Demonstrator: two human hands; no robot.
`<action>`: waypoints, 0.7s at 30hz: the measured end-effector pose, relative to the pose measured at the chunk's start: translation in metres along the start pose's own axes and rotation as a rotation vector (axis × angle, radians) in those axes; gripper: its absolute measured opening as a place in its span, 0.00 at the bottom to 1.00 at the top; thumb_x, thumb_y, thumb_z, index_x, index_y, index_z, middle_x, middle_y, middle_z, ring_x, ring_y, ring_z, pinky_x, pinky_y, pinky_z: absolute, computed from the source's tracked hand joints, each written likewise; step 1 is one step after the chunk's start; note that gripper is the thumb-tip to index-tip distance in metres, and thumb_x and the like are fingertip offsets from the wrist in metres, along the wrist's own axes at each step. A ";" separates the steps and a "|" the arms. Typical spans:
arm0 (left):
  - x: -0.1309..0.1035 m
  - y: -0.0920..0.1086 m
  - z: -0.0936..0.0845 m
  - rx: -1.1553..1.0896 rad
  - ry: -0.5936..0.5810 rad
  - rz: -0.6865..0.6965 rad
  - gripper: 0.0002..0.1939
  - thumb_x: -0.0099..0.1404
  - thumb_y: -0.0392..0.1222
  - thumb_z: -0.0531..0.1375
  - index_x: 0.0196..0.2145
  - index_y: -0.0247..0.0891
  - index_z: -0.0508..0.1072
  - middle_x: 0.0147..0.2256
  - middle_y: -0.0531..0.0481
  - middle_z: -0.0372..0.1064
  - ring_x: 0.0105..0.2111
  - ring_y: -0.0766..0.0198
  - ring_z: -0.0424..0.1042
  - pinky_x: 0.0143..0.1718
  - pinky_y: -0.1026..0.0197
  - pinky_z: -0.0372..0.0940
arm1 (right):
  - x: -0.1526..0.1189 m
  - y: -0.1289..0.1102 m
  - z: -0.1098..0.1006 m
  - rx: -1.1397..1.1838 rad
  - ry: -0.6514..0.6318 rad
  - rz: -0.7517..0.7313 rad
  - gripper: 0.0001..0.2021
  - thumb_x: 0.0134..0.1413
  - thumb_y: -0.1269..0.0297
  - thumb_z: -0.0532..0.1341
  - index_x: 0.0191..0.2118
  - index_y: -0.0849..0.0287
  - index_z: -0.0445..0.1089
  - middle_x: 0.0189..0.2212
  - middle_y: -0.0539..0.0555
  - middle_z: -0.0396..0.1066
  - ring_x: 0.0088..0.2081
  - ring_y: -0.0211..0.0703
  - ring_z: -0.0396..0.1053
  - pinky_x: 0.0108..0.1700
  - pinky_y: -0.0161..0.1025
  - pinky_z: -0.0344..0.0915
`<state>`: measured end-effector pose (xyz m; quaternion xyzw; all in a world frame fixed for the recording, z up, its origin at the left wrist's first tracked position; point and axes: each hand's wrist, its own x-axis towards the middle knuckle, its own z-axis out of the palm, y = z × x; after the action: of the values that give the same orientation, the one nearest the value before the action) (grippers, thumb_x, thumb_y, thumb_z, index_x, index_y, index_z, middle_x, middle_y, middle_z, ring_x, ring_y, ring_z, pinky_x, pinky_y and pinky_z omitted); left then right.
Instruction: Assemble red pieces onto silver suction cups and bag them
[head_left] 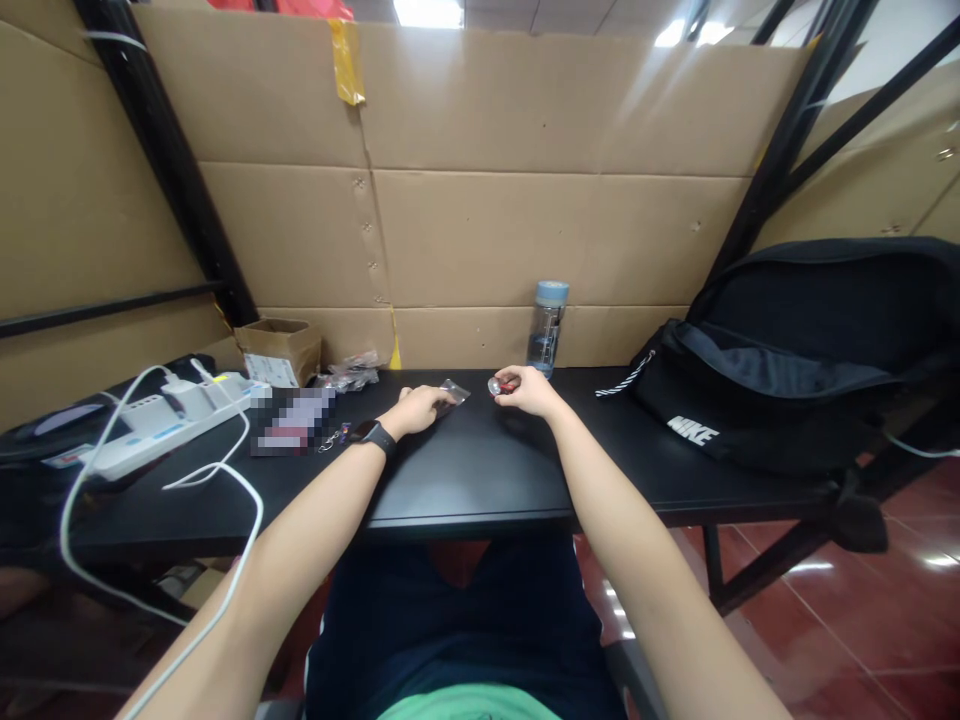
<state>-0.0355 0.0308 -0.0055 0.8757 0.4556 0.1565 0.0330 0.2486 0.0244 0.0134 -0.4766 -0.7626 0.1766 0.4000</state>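
Note:
My left hand point(421, 408), with a dark watch on its wrist, is low over the black table. Its fingers are closed on a small clear plastic bag point(457, 391). To its right, my right hand point(527, 388) is just above the tabletop, with thumb and fingers pinched on a small red item with a round, shiny silver end point(494, 386). The exact kind of this item is too small to tell. Right behind that hand stands a clear water bottle point(546, 335) with a light blue cap.
On the left are a white power strip point(161, 420) with looping cables, an open cardboard box point(281, 350), several clear packets point(351, 375) and a blurred-out flat item point(294, 422). A black backpack point(780, 370) lies at the right. A cardboard wall point(465, 230) closes off the back.

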 end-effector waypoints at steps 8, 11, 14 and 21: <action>-0.010 0.022 -0.009 -0.064 -0.006 0.147 0.22 0.63 0.35 0.56 0.52 0.47 0.78 0.53 0.50 0.75 0.53 0.58 0.72 0.56 0.56 0.64 | -0.008 -0.019 -0.006 -0.049 -0.169 -0.034 0.20 0.37 0.66 0.73 0.42 0.63 0.80 0.32 0.54 0.80 0.32 0.40 0.74 0.36 0.33 0.67; -0.012 0.027 -0.008 0.007 -0.053 0.140 0.27 0.64 0.33 0.54 0.57 0.54 0.75 0.58 0.50 0.70 0.59 0.53 0.67 0.58 0.47 0.61 | -0.009 -0.023 -0.003 -0.082 -0.181 -0.048 0.17 0.39 0.65 0.72 0.41 0.62 0.81 0.29 0.52 0.79 0.31 0.39 0.73 0.34 0.32 0.66; -0.011 0.027 -0.005 0.054 -0.059 0.162 0.28 0.67 0.32 0.52 0.56 0.61 0.75 0.61 0.53 0.69 0.61 0.50 0.65 0.58 0.42 0.59 | -0.009 -0.025 0.002 -0.126 -0.195 -0.051 0.15 0.41 0.65 0.71 0.39 0.62 0.81 0.28 0.51 0.78 0.30 0.39 0.72 0.34 0.32 0.65; -0.006 0.014 0.002 -0.008 0.016 0.307 0.23 0.68 0.33 0.54 0.53 0.54 0.78 0.57 0.57 0.73 0.59 0.62 0.70 0.61 0.58 0.62 | -0.010 -0.028 0.007 -0.172 -0.227 -0.046 0.15 0.41 0.66 0.70 0.39 0.62 0.81 0.29 0.52 0.79 0.31 0.39 0.74 0.35 0.32 0.65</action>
<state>-0.0271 0.0181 -0.0058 0.9337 0.3160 0.1683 0.0084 0.2295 0.0032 0.0228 -0.4686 -0.8260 0.1538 0.2729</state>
